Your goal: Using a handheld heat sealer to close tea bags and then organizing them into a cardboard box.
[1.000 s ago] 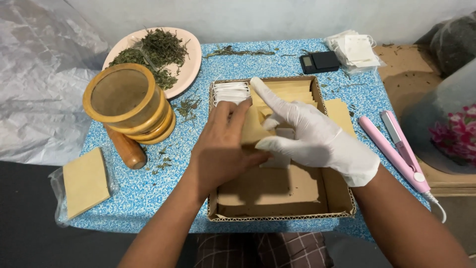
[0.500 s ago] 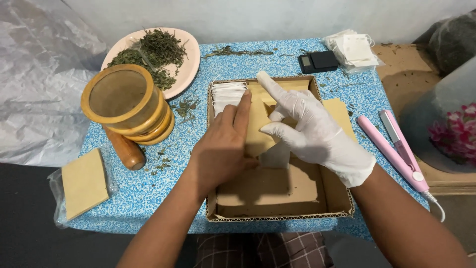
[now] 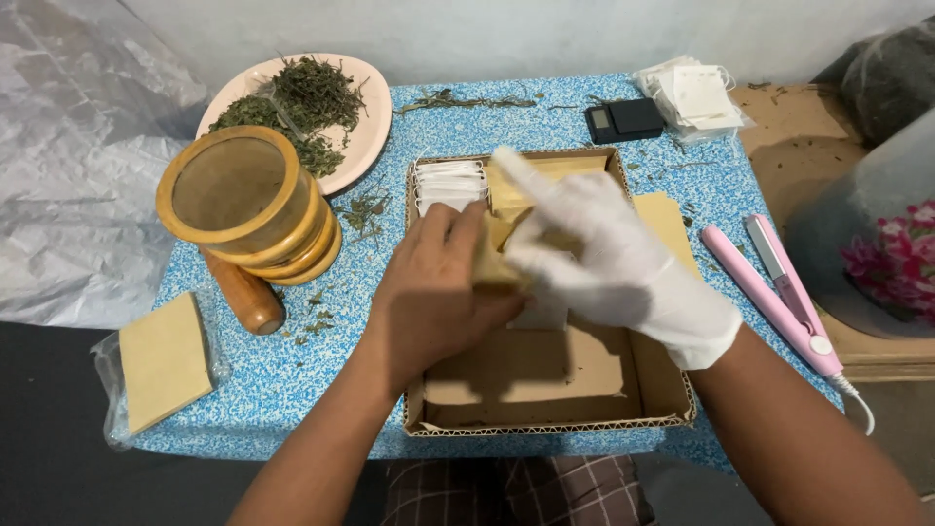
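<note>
Down from the head camera, both hands meet over a shallow cardboard tray (image 3: 545, 409) on the blue speckled table (image 3: 292, 380). The bare left hand (image 3: 433, 292) grips a tan paper pouch (image 3: 497, 258) between thumb and fingers, holding it just above the tray. The white-gloved right hand (image 3: 614, 263) is blurred, so its hold is hard to judge; its fingers seem to close lightly on the pouch's upper edge. Behind the hands, at the tray's far end, lie a stack of white filter bags (image 3: 450, 183) and more tan pouches (image 3: 555, 170).

Left of the tray stand stacked wooden sieves (image 3: 243, 200) beside a wooden pestle (image 3: 243, 292), with a pink plate of dried herbs (image 3: 302, 102) behind them. A bagged stack of tan pouches (image 3: 166, 360) sits at the near left corner. To the right lies a pink sealing tool (image 3: 779, 292); a small black scale (image 3: 623, 119) sits at the far edge.
</note>
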